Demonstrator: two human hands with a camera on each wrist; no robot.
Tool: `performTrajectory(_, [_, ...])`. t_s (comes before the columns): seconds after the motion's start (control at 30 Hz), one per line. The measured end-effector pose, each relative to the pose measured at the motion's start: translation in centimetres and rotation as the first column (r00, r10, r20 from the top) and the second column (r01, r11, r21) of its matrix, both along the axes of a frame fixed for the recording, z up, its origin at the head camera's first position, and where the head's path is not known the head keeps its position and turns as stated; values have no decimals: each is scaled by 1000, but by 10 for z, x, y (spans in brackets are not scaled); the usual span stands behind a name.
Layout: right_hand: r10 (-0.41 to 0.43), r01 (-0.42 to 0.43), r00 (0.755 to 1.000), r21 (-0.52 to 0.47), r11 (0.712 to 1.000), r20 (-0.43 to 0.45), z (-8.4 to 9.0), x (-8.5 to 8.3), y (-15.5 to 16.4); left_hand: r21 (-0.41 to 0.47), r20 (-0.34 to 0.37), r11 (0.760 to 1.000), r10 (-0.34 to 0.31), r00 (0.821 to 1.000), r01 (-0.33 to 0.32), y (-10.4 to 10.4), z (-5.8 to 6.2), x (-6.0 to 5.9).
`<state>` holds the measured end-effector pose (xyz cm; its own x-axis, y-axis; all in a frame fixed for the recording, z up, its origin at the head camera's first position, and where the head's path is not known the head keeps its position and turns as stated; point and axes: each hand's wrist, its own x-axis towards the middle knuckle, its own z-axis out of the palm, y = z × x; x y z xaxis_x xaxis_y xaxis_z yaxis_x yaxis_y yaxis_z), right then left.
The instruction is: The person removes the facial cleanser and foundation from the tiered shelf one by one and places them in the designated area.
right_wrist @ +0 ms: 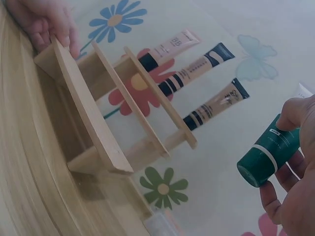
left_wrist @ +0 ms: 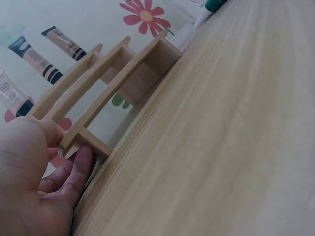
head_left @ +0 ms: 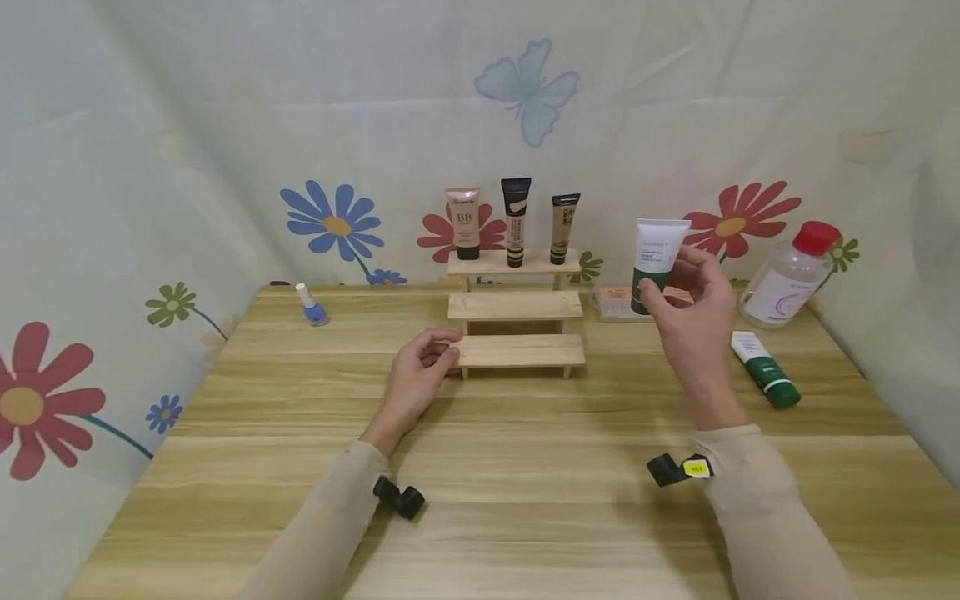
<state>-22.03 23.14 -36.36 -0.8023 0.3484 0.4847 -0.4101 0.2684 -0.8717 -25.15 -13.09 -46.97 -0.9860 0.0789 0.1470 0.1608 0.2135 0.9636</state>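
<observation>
A three-step wooden stand [head_left: 516, 307] sits at the table's far middle. Three tubes stand on its top step: a pink BB tube [head_left: 463, 222], a black-capped tube [head_left: 515, 220] and a tan tube [head_left: 562, 227]. My left hand [head_left: 422, 372] grips the left end of the lowest step [left_wrist: 81, 140], thumb on top, fingers under. My right hand [head_left: 693, 312] holds a white tube with a green cap [head_left: 654, 262] upright in the air, right of the stand; in the right wrist view the green cap [right_wrist: 268, 159] points down between thumb and fingers.
A blue nail polish bottle [head_left: 311, 307] stands at the far left. To the right are a clear bottle with a red cap [head_left: 789, 274], a lying white and green tube [head_left: 765, 369] and a small clear box [head_left: 618, 302]. A flowered cloth [head_left: 337, 218] hangs behind the wooden table [head_left: 525, 500].
</observation>
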Motion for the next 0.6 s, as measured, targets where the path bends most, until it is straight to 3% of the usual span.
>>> performTrajectory(0.3, [-86, 82, 994, 67, 994, 60, -1, 13, 22, -23, -7, 1000, 2, 1000, -2, 0, 3, 2])
performTrajectory(0.6, [-78, 42, 970, 158, 987, 230, -28, 18, 34, -47, -9, 999, 12, 1000, -12, 1, 3, 3])
